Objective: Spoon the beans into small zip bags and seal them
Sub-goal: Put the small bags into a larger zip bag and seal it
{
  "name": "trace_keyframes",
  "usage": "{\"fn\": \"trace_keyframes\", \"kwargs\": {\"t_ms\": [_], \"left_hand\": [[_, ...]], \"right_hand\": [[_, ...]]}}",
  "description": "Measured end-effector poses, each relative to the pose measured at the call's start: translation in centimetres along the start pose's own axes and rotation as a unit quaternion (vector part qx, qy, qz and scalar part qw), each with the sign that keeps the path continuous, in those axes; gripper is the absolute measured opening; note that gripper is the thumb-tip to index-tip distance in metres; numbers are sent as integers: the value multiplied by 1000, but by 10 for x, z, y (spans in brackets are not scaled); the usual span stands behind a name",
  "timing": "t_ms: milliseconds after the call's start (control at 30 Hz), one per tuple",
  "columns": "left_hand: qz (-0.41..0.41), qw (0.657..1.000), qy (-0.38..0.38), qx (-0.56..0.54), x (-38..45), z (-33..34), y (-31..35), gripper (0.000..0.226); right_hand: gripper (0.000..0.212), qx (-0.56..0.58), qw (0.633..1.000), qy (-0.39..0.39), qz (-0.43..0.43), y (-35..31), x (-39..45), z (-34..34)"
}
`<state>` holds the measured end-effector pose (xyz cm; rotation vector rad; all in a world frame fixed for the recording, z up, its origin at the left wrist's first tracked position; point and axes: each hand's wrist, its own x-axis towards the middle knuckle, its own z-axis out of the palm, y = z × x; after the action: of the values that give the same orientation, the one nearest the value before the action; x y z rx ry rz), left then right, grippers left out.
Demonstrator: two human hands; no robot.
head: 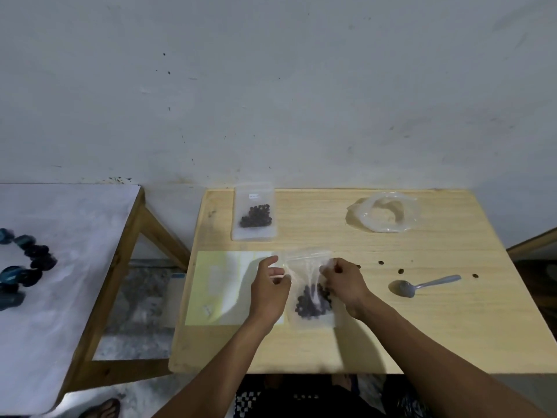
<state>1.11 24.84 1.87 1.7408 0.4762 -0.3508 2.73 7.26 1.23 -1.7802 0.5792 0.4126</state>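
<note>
At desk centre: small clear plastic zip bag point(310, 292) of dark beans point(313, 301)
Left hand point(269, 289): pinching bag's top-left edge
Right hand point(345, 282): pinching top-right edge
Grey spoon point(422, 286): lying idle, right

A light wooden table point(422, 327) carries a filled zip bag point(254, 215) at eleven o'clock; a crumpled clear bag point(384, 214) at one; spoon point(422, 286) and loose beans point(400, 271) at three; yellow-white sheets point(220, 288) at nine; a bean-filled bag point(310, 297) at centre.

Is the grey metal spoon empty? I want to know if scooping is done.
Empty, it seems: the grey metal spoon lies on the wooden table, apart from both hands, no beans visible in its bowl.
</note>
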Motion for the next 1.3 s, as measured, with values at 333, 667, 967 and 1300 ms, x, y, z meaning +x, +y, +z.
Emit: {"fn": "trace_keyframes", "kwargs": {"t_ms": [333,667,967,1300], "left_hand": [[31,996,86,-18,-28,-53,-24,19],[-21,946,300,-121,-72,-157,-64,15],[-48,904,394,-158,-108,-203,-96,8],[-37,912,377,-158,-107,-197,-90,17]], "right_hand": [[13,62,984,-163,-33,-30,-14,68],[41,-206,957,-196,-51,-29,-30,162],[66,-379,911,-146,-72,-11,-40,213],[39,-374,917,-117,-67,-17,-42,231]]}}
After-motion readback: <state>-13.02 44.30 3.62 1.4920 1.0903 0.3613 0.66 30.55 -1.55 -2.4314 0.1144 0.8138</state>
